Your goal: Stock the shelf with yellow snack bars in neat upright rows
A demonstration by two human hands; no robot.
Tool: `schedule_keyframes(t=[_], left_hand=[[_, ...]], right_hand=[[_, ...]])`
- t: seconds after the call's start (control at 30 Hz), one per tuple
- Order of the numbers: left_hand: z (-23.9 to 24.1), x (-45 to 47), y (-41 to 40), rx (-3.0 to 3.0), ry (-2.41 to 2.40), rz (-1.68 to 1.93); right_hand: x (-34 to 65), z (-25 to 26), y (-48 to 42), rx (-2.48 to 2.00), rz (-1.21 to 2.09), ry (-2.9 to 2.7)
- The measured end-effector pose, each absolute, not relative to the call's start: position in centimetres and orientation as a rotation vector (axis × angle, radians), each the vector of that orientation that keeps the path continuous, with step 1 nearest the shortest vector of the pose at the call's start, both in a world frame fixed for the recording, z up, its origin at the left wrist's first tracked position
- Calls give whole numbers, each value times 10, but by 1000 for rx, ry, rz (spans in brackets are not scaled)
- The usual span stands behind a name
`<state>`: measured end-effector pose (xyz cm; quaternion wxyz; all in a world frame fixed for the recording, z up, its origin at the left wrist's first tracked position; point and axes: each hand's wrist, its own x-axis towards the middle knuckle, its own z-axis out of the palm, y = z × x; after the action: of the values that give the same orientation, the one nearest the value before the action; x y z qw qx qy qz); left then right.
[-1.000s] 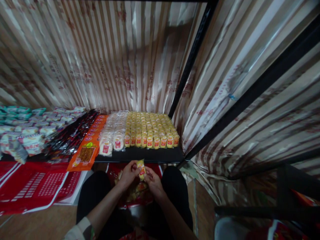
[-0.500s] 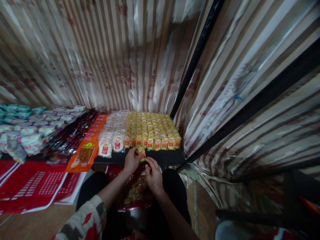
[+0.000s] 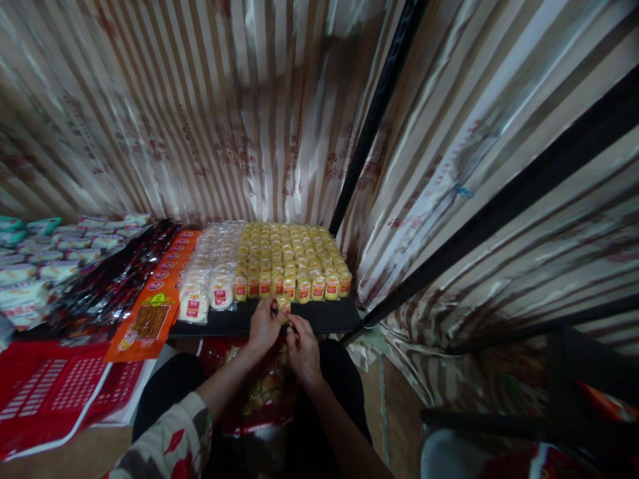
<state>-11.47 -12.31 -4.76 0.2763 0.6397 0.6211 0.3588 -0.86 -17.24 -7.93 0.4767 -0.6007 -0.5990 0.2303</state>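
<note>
My left hand [image 3: 263,325] and my right hand [image 3: 302,346] meet at the front edge of a black shelf [image 3: 324,317]. Both pinch one small yellow snack packet [image 3: 283,305], held upright just in front of the rows of yellow packets [image 3: 289,256] that fill the shelf's right part. White packets with red labels [image 3: 212,283] stand to the left of the yellow ones. Between my knees lies a red bag [image 3: 259,389] with more yellow packets inside.
Orange packets [image 3: 150,313], dark red packets [image 3: 114,283] and white-green packets [image 3: 44,256] cover the shelf further left. Red plastic crates [image 3: 44,392] lie at the lower left. Striped foil sheeting [image 3: 200,113] and black frame bars [image 3: 379,106] close off the back and right.
Both hands rose from my lap to the shelf's front edge, carrying the yellow packet up to the front row. The view shifted slightly to the right.
</note>
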Motion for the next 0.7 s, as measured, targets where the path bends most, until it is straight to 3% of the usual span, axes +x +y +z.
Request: schedule_keyframes(t=[0.7], left_hand=[[-20,26,-101,1980,1377,728]], right_hand=[[73,-109,-167,-1700,7,-1332]])
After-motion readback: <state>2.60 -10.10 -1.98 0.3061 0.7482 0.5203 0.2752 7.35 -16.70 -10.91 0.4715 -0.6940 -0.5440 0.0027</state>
